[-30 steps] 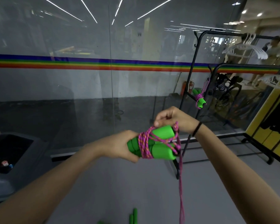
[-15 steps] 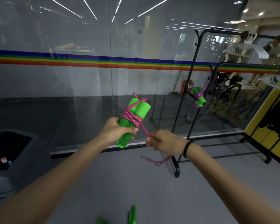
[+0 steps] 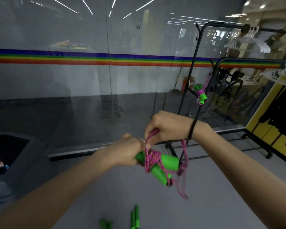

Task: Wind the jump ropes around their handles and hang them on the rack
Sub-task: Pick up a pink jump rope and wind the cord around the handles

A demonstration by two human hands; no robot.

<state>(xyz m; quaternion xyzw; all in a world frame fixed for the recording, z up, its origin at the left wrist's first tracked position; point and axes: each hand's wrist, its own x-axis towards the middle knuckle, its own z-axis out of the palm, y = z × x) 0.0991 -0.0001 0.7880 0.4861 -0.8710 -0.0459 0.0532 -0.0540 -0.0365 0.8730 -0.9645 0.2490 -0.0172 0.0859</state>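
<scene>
The left hand [image 3: 127, 152] is gripping the green handles [image 3: 163, 166] while the right hand [image 3: 168, 128], just above them, is pinching the pink rope [image 3: 151, 160].

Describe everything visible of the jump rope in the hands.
The jump rope has two green, foam-looking handles held side by side, tilted down to the right, with pink-and-orange braided cord wound around their middle. The left hand grips the handles' left ends; the right hand pinches the cord above them. A loose, blurred loop hangs off the right ends.
</scene>
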